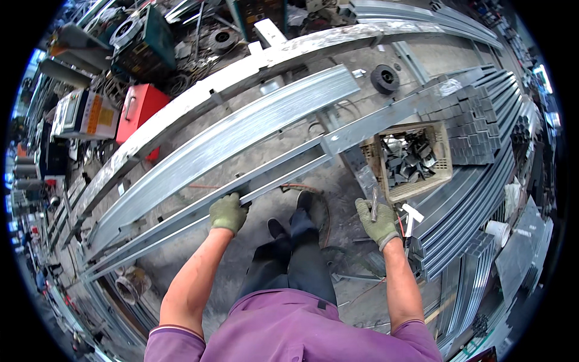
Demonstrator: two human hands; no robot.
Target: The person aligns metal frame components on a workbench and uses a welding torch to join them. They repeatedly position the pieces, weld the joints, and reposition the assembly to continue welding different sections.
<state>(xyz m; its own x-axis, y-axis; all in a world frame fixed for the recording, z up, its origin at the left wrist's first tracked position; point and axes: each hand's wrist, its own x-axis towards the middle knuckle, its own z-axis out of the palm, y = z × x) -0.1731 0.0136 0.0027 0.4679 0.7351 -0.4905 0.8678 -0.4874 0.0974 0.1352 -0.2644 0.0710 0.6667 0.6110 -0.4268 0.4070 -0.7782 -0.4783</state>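
My left hand point(228, 215), in a green work glove, is closed at the near edge of a long grey steel channel frame point(289, 164). A small dark part shows beside its fingers; what it grips is mostly hidden. My right hand point(378, 224), gloved alike, is closed on a slim, worn metal bar point(374, 205) that points up and away from me. Just right of that hand is a white-headed tool point(412, 213) with a red part beside it. Beyond the channel frame lies a wide, shiny galvanized channel point(241, 123).
A tan crate point(446, 158) of small dark metal pieces stands beyond my right hand. Stacked grey brackets point(467, 123) and long steel profiles point(476, 205) fill the right. A pale beam point(187, 96) crosses the far side, near a red box point(140, 111) and a black wheel point(385, 79).
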